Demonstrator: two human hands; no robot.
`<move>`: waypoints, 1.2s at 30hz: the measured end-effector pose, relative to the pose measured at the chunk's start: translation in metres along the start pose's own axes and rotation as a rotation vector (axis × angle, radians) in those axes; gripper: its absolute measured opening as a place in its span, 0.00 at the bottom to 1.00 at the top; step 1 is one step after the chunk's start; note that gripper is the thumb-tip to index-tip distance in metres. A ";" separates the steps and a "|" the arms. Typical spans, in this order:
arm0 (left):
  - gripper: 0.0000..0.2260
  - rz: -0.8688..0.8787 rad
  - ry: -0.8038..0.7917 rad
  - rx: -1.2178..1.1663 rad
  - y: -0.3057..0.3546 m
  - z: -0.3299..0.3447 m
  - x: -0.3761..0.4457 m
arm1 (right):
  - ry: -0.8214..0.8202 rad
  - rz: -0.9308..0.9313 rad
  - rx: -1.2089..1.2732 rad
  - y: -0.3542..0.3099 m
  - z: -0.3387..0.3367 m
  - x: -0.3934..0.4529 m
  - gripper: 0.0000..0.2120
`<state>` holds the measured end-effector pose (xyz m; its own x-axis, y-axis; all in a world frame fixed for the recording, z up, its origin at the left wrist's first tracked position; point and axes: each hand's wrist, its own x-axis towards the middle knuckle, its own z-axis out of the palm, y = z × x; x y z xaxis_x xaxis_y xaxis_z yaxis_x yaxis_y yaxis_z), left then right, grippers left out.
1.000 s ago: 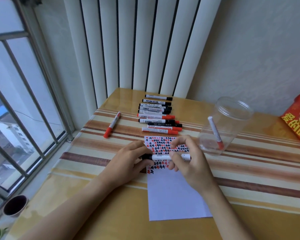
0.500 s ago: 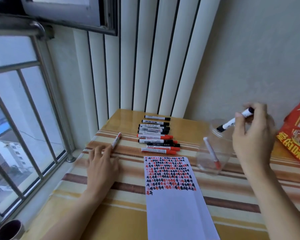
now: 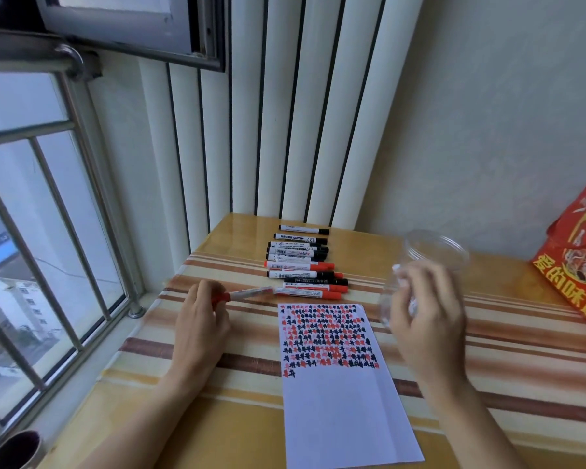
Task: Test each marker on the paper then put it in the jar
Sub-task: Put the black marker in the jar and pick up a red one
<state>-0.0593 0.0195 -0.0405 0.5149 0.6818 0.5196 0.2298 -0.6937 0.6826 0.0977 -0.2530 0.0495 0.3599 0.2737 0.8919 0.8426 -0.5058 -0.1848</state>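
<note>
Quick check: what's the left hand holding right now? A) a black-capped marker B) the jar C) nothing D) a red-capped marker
D: the left hand grips a red-capped marker beside the row of markers, above the paper's left corner.

Striped table: paper, marker row, jar, red bag.

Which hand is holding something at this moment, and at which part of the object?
The left hand grips a red-capped marker at its cap end. The right hand, blurred before the jar, appears to hold nothing.
</note>
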 end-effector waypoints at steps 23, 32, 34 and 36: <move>0.09 0.369 -0.396 -0.391 0.060 0.004 -0.038 | -0.456 -0.293 0.002 -0.044 0.044 -0.075 0.21; 0.18 0.379 -0.315 -0.342 0.060 0.004 -0.040 | -0.482 -0.247 0.033 -0.049 0.038 -0.069 0.17; 0.16 0.378 -0.334 -0.352 0.062 0.002 -0.041 | -0.492 -0.238 0.032 -0.046 0.036 -0.068 0.18; 0.09 0.392 -0.367 -0.357 0.065 0.002 -0.040 | -0.522 -0.204 0.024 -0.043 0.035 -0.069 0.19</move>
<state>-0.0632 -0.0534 -0.0177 0.7683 0.2255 0.5991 -0.2897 -0.7121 0.6395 0.0510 -0.2216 -0.0182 0.3339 0.7360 0.5889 0.9226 -0.3832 -0.0441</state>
